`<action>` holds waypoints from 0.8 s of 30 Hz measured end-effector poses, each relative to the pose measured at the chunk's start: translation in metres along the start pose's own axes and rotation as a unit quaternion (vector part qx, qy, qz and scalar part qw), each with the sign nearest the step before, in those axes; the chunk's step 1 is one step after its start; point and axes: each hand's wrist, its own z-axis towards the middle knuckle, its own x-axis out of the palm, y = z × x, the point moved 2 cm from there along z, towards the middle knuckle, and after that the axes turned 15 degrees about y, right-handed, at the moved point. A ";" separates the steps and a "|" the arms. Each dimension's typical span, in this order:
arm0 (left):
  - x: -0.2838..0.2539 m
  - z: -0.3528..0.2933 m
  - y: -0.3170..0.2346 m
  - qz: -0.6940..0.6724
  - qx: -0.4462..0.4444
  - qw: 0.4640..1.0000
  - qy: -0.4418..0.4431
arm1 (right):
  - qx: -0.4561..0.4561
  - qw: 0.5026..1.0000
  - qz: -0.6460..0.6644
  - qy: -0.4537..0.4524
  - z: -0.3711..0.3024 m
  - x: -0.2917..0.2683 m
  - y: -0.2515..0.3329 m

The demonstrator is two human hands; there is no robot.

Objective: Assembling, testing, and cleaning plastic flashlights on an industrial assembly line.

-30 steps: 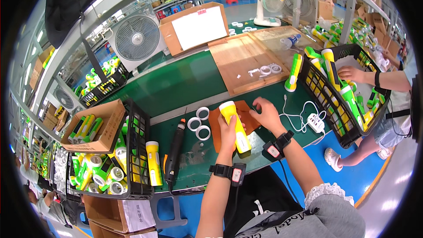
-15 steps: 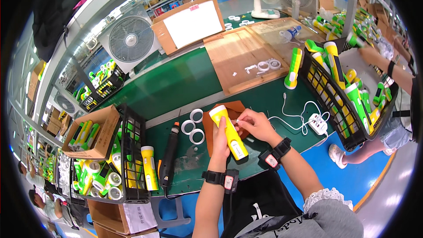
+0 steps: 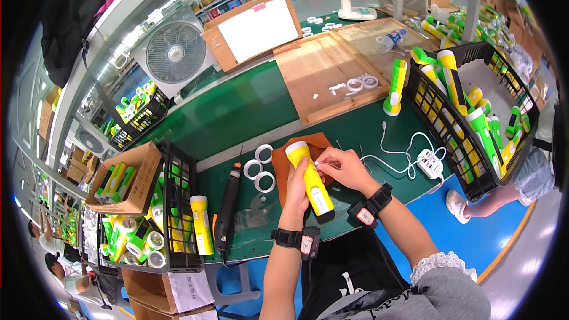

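My left hand point(image 3: 296, 188) is wrapped round a yellow flashlight point(image 3: 318, 194), its wide white-rimmed head tilted away from me. My right hand point(image 3: 342, 170) pinches at the flashlight's side, just below the head. Something small and white shows at those fingertips, too small to name. Beneath both lies a brown-orange cloth or pad point(image 3: 317, 143). White rings point(image 3: 265, 182) rest to its left. Farther left is a black tool with an orange tip point(image 3: 227, 210), beside another yellow flashlight point(image 3: 202, 225) standing by a crate.
Black crates of green and yellow flashlights stand left point(image 3: 184, 225) and right point(image 3: 453, 151). A carton point(image 3: 133, 189) sits on the left one. A green-yellow flashlight point(image 3: 395, 87) stands near a wooden board point(image 3: 317, 77). A white power strip point(image 3: 430, 165) with cable lies at right.
My right hand has moved slightly left, closer against the flashlight. At the right crate, another person's arm has drawn back out of it. My left hand keeps its hold.
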 end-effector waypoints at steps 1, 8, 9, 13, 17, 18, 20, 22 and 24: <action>-0.001 -0.001 -0.001 -0.002 0.000 1.000 -0.001 | 0.008 1.000 0.014 0.007 0.001 0.000 0.000; 0.015 -0.001 -0.012 -0.195 0.061 0.966 0.160 | 0.012 0.992 0.052 -0.111 0.002 -0.007 -0.004; 0.011 0.000 -0.008 -0.148 0.060 0.980 0.121 | 0.005 0.993 0.050 -0.106 0.003 -0.007 -0.005; -0.007 0.001 -0.001 0.004 -0.021 0.997 0.072 | 0.007 0.996 0.027 -0.086 0.002 -0.005 0.001; 0.015 -0.006 -0.003 0.072 0.011 0.997 0.033 | 0.004 0.997 0.047 -0.054 0.000 -0.007 0.007; 0.012 -0.006 -0.002 0.072 0.012 0.997 0.032 | 0.018 0.999 0.041 -0.024 0.000 -0.006 0.008; 0.000 -0.001 0.004 0.035 0.010 0.998 0.058 | 0.022 0.999 0.042 -0.027 -0.001 -0.004 0.008; -0.006 0.001 0.007 0.043 0.025 0.998 0.043 | -0.010 0.999 -0.017 -0.036 0.000 -0.005 0.009; -0.007 0.001 0.008 0.058 0.053 0.997 0.013 | 0.013 0.999 0.004 -0.036 0.000 -0.006 0.006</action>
